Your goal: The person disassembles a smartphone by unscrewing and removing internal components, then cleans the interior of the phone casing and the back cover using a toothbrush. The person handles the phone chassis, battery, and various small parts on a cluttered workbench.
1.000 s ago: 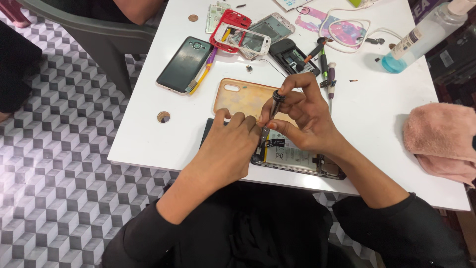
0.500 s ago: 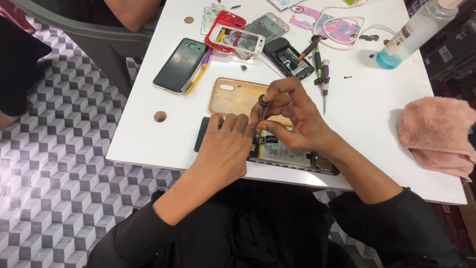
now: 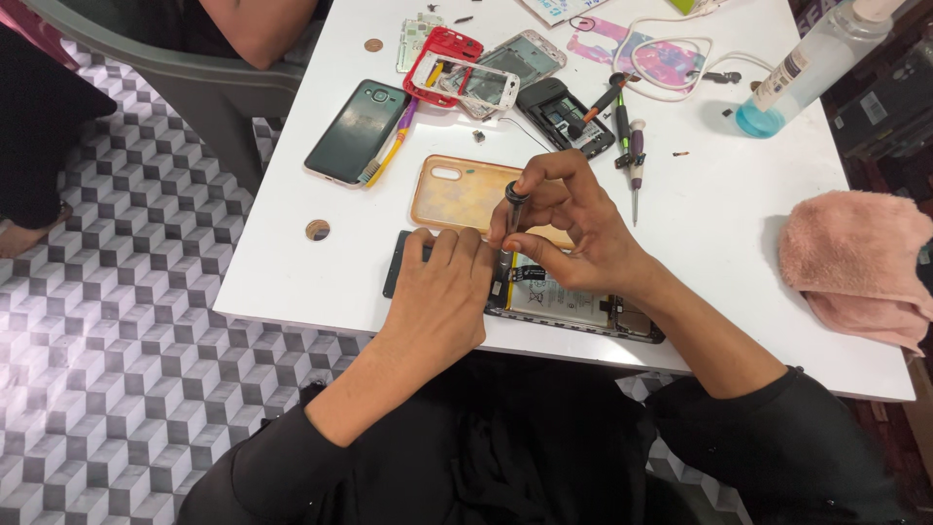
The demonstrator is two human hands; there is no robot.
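An opened phone (image 3: 569,303) with its back off lies near the front edge of the white table (image 3: 709,243), battery and boards showing. My left hand (image 3: 442,292) rests flat on its left part, pressing it down. My right hand (image 3: 569,228) holds a small dark screwdriver (image 3: 513,209) upright, its tip down on the phone beside my left fingers. A translucent orange phone case (image 3: 452,194) lies just behind the hands.
Farther back lie a dark green phone (image 3: 357,131), a toothbrush (image 3: 394,144), a red frame (image 3: 442,63), phone parts and other screwdrivers (image 3: 634,156). A bottle of blue liquid (image 3: 797,73) stands back right. A pink towel (image 3: 855,262) lies right. Another person sits at the far left corner.
The view has shifted slightly; my hands stay on the opened phone, with the screwdriver still upright in my right fingers.
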